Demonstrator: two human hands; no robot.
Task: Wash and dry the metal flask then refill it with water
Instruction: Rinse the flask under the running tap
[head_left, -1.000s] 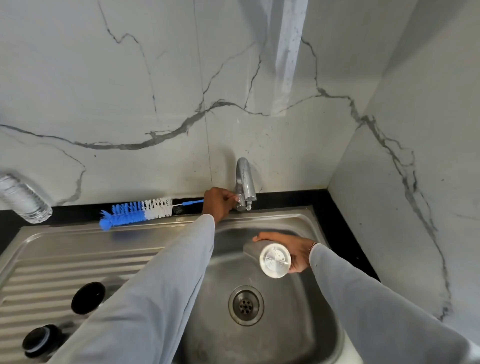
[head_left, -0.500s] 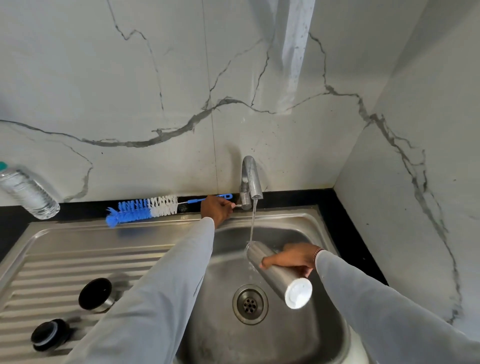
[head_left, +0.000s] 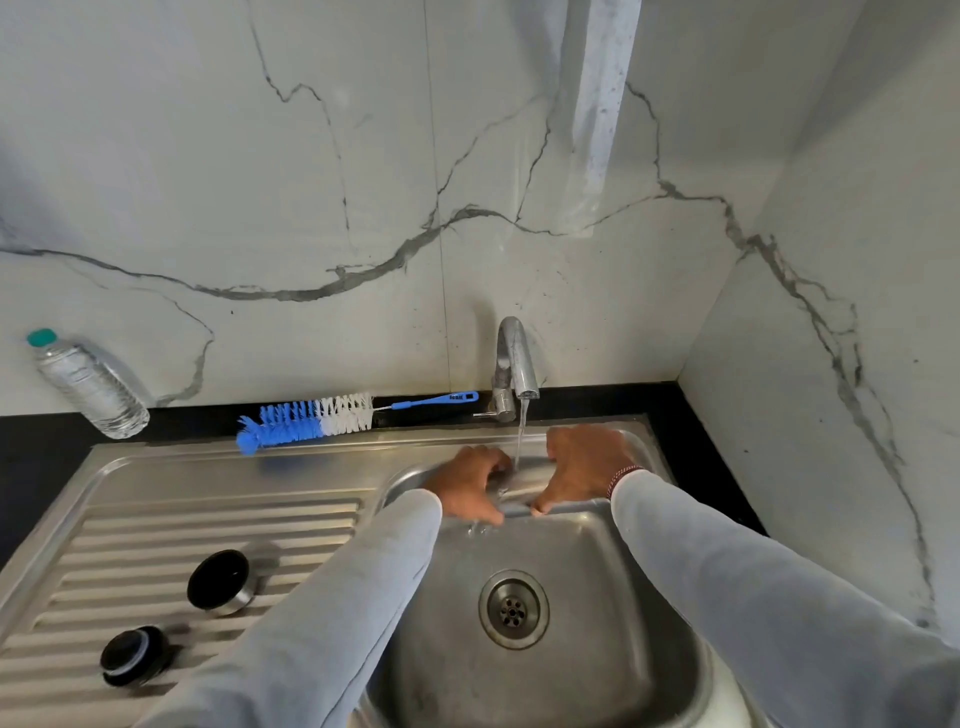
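The metal flask (head_left: 517, 491) lies sideways over the back of the sink basin (head_left: 571, 649), mostly hidden by my hands. My left hand (head_left: 470, 480) grips its left end and my right hand (head_left: 584, 470) grips its right end. Water runs from the chrome tap (head_left: 514, 364) in a thin stream onto the flask between my hands. On the ribbed drainboard (head_left: 130, 545) at the left sit the flask's steel-and-black cup lid (head_left: 219, 582) and its black stopper (head_left: 134, 656).
A blue and white bottle brush (head_left: 311, 418) lies along the black counter behind the sink. A clear plastic water bottle (head_left: 88, 384) stands at the far left against the marble wall. The drain (head_left: 513, 609) is in the basin's middle. Another marble wall closes the right side.
My left hand has left the tap handle and come onto the flask. The flask has turned from tilted to lying sideways under the running water, held at both ends.
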